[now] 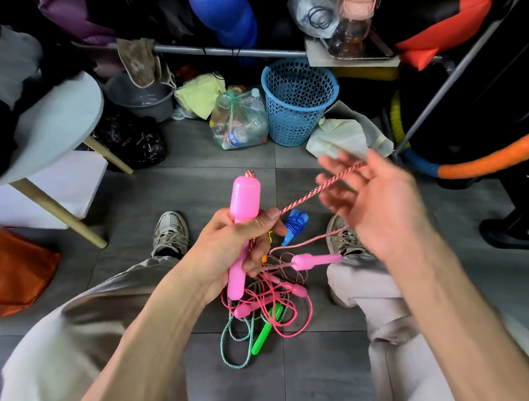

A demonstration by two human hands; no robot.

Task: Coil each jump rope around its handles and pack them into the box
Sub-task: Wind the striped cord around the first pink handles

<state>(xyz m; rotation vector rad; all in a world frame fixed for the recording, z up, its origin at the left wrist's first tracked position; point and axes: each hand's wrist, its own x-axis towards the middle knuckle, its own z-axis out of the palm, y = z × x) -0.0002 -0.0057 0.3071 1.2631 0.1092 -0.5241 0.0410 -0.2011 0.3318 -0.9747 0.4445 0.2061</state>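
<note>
Nearest you, your left hand (pixel 238 247) is wrapped around a pink handle (pixel 242 220), fingers curled tight on its narrow waist, the fat end pointing up and away from you. That grip gives you a fixed post to wind against, and your thumb looks to pin the red-and-white rope (pixel 312 191) where it leaves the handle, so the turns should not slip.

Your right hand (pixel 370 201) is open, fingers spread and blurred with motion; the rope runs across them, draped rather than pinched as far as the blur lets you judge — a loose guide for laying the cord round. The same rope's second pink handle (pixel 315 260) dangles free below that hand, over your right knee, so you probably still need to bring it alongside the first before the coil will hold.

Below both hands, on the floor (pixel 203 350) between your shoes, lies the tangle still to be done: a green handle (pixel 265 332) with a teal speckled rope (pixel 233 340), thin pink cord (pixel 293 315) with smaller pink handles, and, a little farther off, a blue rope (pixel 293 225) already bunched up.

Farther out, against the clutter along the floor's far edge, a blue basket (pixel 298 103) stands beside a tied clear bag (pixel 237 122). No box shows anywhere, so you cannot tell yet where the packing happens.
</note>
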